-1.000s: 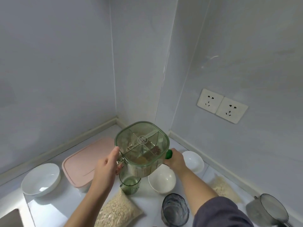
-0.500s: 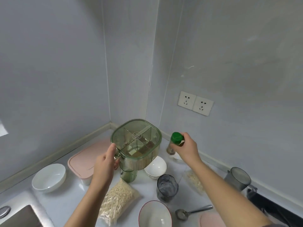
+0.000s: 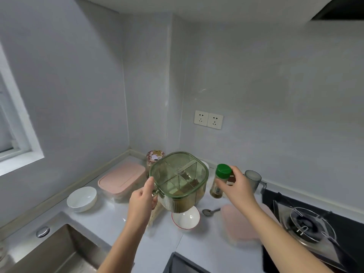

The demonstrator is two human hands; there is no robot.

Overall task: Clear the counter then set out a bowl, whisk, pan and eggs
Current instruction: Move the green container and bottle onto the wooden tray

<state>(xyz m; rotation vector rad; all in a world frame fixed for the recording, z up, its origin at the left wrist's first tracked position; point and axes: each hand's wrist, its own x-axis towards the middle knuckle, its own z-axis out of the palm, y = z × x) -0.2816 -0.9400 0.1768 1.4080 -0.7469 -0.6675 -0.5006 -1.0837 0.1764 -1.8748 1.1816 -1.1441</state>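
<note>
Left hand [image 3: 142,198] gripping spice box [image 3: 178,178], right hand [image 3: 237,187] pinching jar [image 3: 220,180], both seemingly above table [image 3: 110,219]; clearing step, next calling for stowage elsewhere.

A home kitchen: steel sink [image 3: 57,251], gas stove [image 3: 311,227] and a dish-cluttered counter [image 3: 110,217].
</note>
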